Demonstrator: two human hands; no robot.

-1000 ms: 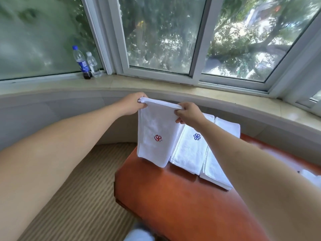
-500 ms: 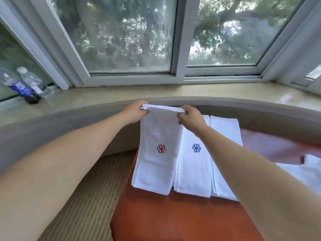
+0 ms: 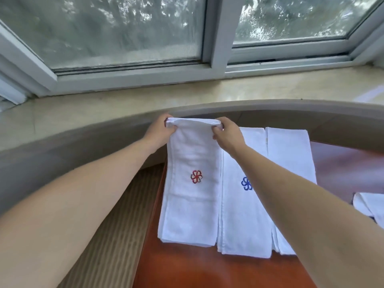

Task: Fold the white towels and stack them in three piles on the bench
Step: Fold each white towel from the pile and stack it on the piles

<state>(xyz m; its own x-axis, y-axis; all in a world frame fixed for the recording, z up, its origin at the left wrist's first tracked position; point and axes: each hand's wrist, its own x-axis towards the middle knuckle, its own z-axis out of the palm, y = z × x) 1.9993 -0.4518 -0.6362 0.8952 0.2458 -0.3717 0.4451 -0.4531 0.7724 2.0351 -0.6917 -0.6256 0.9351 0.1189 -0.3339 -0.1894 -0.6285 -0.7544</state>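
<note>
The left hand (image 3: 161,129) and right hand (image 3: 226,132) each pinched a far corner of the red-emblem towel (image 3: 193,183). From them its long axis ran toward six o'clock, down onto the left pile on the glossy orange bench (image 3: 187,269). At three o'clock lay the blue-emblem towel (image 3: 239,204), soft terry, edges touching.

Three towel piles (image 3: 245,215) side by side on the bench (image 3: 207,269) — windowsill (image 3: 124,104) behind.
</note>
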